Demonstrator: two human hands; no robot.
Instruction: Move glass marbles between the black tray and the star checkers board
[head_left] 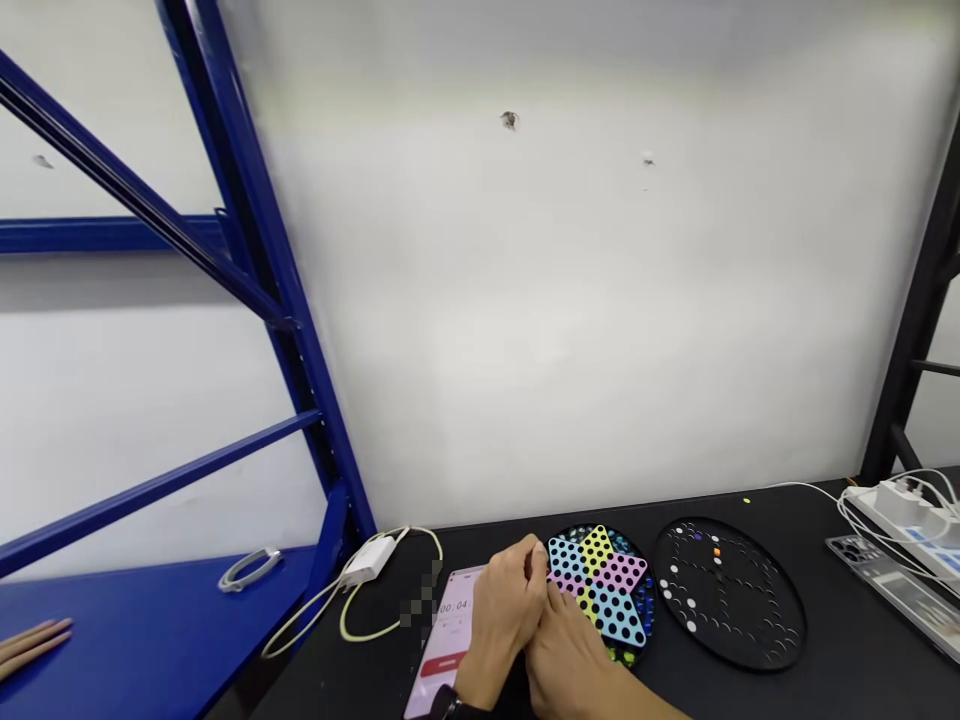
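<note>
My left hand (504,612) is curled with its fingers pressed together at the left edge of a round game board (609,585) whose star has blue, yellow and pink points full of black holes. My right hand (568,655) lies just beneath, its fingers tucked against the left hand and the board's near left rim. What the fingers pinch is hidden. Small marbles sit along the board's rim. A phone (452,630) with a timer on its screen lies under my left wrist, which wears a dark watch (450,706).
A black round tray (731,592) with a few white, orange and purple pieces lies right of the board. A white charger and cable (367,562) rest at the left, by a blue rack (300,360). A power strip (904,508) and a second phone (892,585) sit at the far right.
</note>
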